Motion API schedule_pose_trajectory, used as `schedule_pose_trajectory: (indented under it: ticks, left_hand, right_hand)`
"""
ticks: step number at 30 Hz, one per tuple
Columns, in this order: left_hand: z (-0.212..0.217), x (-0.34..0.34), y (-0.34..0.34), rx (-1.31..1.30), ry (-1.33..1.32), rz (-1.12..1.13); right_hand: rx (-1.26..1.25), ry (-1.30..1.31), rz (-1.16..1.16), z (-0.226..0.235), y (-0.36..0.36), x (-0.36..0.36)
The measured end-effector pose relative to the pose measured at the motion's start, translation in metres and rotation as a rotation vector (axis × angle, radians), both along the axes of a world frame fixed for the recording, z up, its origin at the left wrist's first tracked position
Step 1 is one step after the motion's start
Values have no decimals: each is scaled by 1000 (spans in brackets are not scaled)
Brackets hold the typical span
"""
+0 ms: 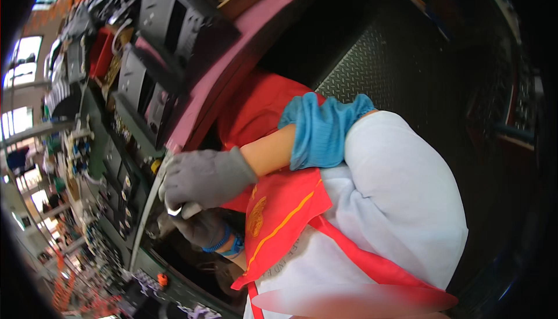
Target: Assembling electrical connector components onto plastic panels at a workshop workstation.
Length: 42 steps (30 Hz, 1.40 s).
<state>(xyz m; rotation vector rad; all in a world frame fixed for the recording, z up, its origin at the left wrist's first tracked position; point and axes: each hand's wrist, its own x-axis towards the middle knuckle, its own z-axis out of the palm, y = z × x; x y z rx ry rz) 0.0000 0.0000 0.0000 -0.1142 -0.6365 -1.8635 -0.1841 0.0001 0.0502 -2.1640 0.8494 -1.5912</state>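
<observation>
My right hand, in a grey work glove, is closed with its thumb and fingers round a small shiny metal piece. Just below it, my left hand wears a grey glove too, with a blue coiled band at the wrist. Its bent fingertips meet the same metal piece from beneath, and the two hands nearly touch. Most of the piece is hidden by the gloves, so its kind does not show. Both hands are beside the pale edge of the workbench.
Dark grey plastic housings stand along the pink-edged table. Several small metal parts sit on a dark tray by my hands. A red bin stands farther off, and an orange piece lies near the bench edge.
</observation>
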Motion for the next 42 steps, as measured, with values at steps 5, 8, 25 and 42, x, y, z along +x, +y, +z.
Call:
schedule_pose_trajectory:
  ticks: [5,8,25,42]
  left_hand:
    - [12,-14,46,97,-586,179]
    - [21,-6,36,212,-481,-3]
    - [0,-7,11,434,-206,-67]
    - [-4,-47,-45,531,-98,-142]
  right_hand:
    - [256,31,94,8,20,-16]
    - [159,145,147,10,14,-16]
    - [55,486,-139,81,-74,-44]
    - [447,603,-133,53,-119,-61]
